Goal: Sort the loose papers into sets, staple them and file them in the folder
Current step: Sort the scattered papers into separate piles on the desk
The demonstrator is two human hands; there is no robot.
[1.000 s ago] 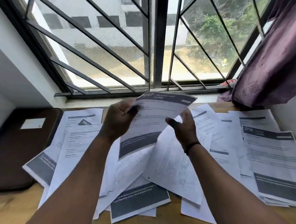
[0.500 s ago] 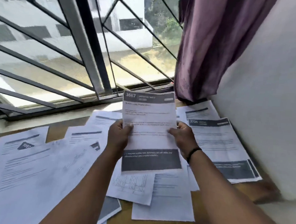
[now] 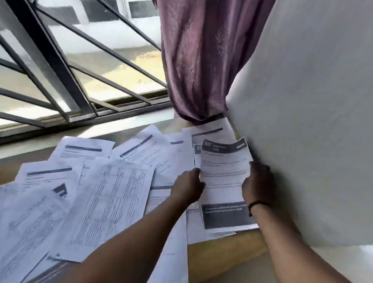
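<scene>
I hold one printed sheet [image 3: 223, 178] with a dark header and a dark band at its foot. It sits low over the pile of sheets at the table's right end, against the wall. My left hand [image 3: 188, 185] pinches its left edge and my right hand [image 3: 258, 180] grips its right edge. Several loose papers [image 3: 105, 193] lie overlapping across the wooden table [image 3: 223, 249] to the left. One of them is a sheet with a printed table. The folder and any stapler are out of view.
A white wall [image 3: 316, 126] stands close on the right, touching the papers' edge. A purple curtain [image 3: 198, 55] hangs in the corner behind them. The barred window [image 3: 56, 58] and its sill run along the back. The table's front edge is near my right forearm.
My view swung right, away from the brown folder. Both hands carried the sheet from in front of me down toward the pile beside the wall.
</scene>
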